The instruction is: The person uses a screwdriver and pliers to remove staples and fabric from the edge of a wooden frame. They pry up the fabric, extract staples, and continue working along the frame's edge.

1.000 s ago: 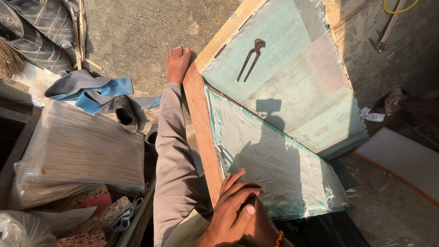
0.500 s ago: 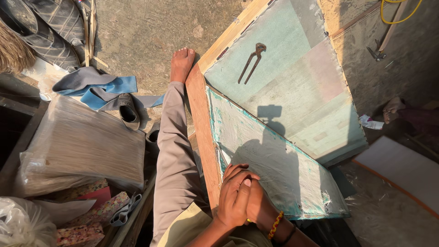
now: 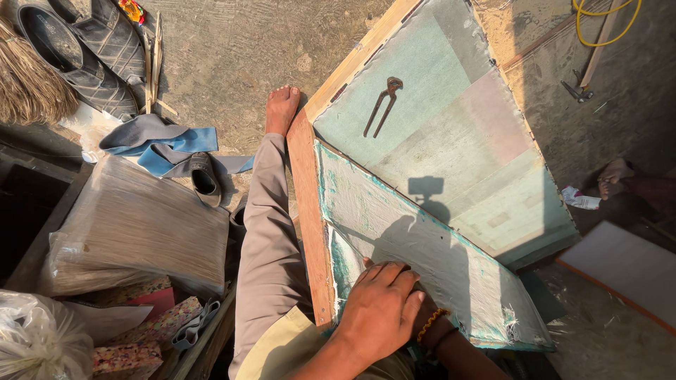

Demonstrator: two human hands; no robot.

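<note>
Left hand point(image 3: 380, 309) lies flat, fingers spread, pressing the white fabric flap point(image 3: 422, 274) near the wooden frame point(image 3: 310, 211). Right hand mostly hidden beneath it; grip unclear. Pincers point(image 3: 382, 105) lie farther up the frame, handles pointing back.

Left hand point(image 3: 380, 309) lies flat — fingers spread — covering the right hand point(image 3: 422, 309).

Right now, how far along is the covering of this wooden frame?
Done: the far panel lies flat and taut in the wooden frame. In hand: the left hand presses the loose whitish fabric at the near corner, over the right hand. Left: the fabric's near edge looks frayed and unfixed; the pincers lie unused.
</note>
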